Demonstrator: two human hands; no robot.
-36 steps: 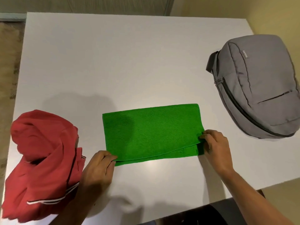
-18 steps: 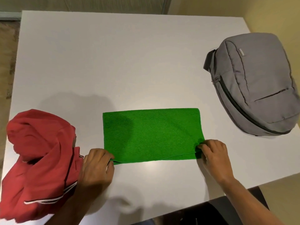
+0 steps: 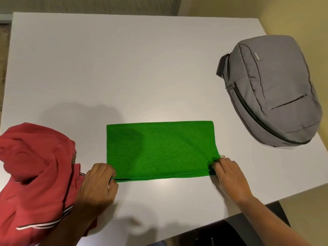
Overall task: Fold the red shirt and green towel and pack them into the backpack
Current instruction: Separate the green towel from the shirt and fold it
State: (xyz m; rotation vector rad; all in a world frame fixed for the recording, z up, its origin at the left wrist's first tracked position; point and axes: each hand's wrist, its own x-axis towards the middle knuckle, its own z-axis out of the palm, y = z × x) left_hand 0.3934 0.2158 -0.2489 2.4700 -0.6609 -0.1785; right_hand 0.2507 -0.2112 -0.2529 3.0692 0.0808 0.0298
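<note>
Item: green towel (image 3: pixel 159 150), folded once, flat on the white table (image 3: pixel 124 68).

Soft, light, limp terry; likely best taken at its corners. Left hand (image 3: pixel 96 181) pinches the near-left corner, right hand (image 3: pixel 229 173) the near-right. Red shirt (image 3: pixel 35 171) heaped at left; backpack (image 3: pixel 273 93) zipped, well apart at right.

White worktop (image 3: pixel 124 59), seen from above. Green towel (image 3: pixel 159 150) lies flat near the front edge, folded into a long rectangle. Left hand (image 3: pixel 97 181) pinches its near left corner; right hand (image 3: pixel 229 173) pinches the near right corner. Red shirt (image 3: pixel 35 174) sits crumpled at the left, just beside the left hand. Grey backpack (image 3: pixel 273 93) lies at the right, zipped, well apart from the towel.
</note>
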